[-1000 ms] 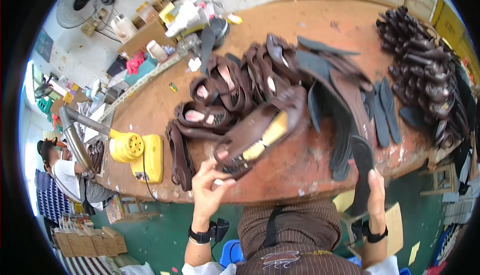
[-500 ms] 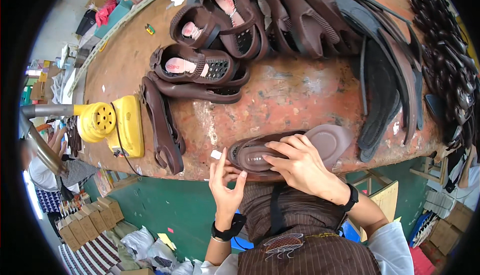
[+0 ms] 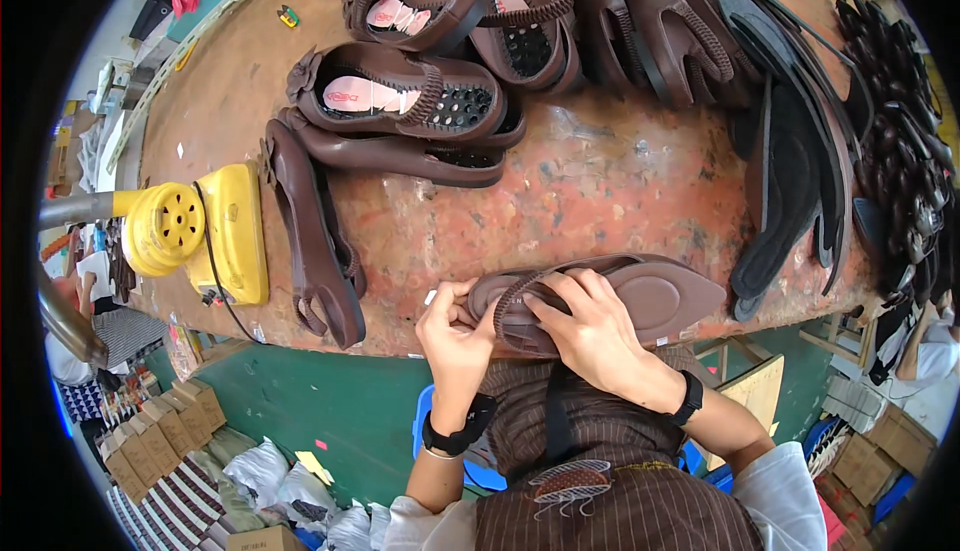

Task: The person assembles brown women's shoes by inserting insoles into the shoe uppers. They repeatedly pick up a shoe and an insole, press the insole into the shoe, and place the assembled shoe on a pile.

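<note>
A brown shoe (image 3: pixel 520 343) lies at the table's front edge with its ruffled elastic strap (image 3: pixel 507 303) crossing its heel end. A brown insole (image 3: pixel 655 301) runs lengthwise along it, its pointed front end uncovered to the right. My left hand (image 3: pixel 455 341) is closed in a pinch at the shoe's heel end, thumb beside the strap. Over the shoe's middle, my right hand (image 3: pixel 595 331) has bent fingers pressed down on the insole and strap. Its fingertips are partly hidden. Dark bands circle both wrists.
Several brown shoes with pink labels (image 3: pixel 372 94) stand behind, and another shoe (image 3: pixel 318 241) lies left. A yellow machine (image 3: pixel 235 236) sits at the left table edge. Dark grey insoles (image 3: pixel 780 196) are stacked right, beside a heap of glossy dark pieces (image 3: pixel 900 151). Cartons (image 3: pixel 170 426) stand on the floor.
My left hand, earlier with fingers spread, has closed at the shoe's heel end. The strap now shows across the insole. My right hand stays on the insole; the whole view has shifted slightly.
</note>
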The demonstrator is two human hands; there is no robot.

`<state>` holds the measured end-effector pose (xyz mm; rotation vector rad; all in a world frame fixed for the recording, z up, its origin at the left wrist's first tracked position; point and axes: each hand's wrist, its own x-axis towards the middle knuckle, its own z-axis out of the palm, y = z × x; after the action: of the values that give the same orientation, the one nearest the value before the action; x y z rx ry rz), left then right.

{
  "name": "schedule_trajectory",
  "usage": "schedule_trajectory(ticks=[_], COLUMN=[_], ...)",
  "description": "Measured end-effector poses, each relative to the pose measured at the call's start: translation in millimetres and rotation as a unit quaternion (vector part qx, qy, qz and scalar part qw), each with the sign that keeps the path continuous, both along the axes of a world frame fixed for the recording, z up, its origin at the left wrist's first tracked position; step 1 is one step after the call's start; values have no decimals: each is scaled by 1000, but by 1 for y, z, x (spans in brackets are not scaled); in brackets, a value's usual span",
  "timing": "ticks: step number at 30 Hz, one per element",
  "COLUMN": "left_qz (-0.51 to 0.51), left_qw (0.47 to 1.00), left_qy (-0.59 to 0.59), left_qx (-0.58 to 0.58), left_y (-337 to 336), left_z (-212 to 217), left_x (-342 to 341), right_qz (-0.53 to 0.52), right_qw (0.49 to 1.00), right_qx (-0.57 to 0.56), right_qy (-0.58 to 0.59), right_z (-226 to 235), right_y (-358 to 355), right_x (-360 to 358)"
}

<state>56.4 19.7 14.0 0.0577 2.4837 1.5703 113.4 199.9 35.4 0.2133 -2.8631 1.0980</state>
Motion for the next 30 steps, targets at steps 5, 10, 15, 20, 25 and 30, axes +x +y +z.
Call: schedule_trajectory(ticks=[5, 10, 15, 20, 25, 30], left_qz=[62, 39, 31, -10, -237, -370], left_qw=[998, 998, 998, 995, 941, 879], left_qy=[-11, 16, 9, -53, 129, 228], left_qx=[7, -35, -50, -78, -203, -196], left_y=[4, 5, 4, -1, 37, 53], left_z=[-8, -2, -2, 13, 42, 35], left_x=[-3, -9, -6, 39, 95, 115], right_qz=[203, 113, 54, -232, -267, -22], right_qw=[978, 993, 987, 951, 959, 997], right_qx=[-24, 42, 151, 160, -90, -7], right_qy=[32, -6, -14, 124, -16, 80], right_z=[-13, 1, 10, 24, 45, 50], right_y=[6, -1, 7, 40, 71, 46], right_x=[-8, 5, 26, 1, -32, 43])
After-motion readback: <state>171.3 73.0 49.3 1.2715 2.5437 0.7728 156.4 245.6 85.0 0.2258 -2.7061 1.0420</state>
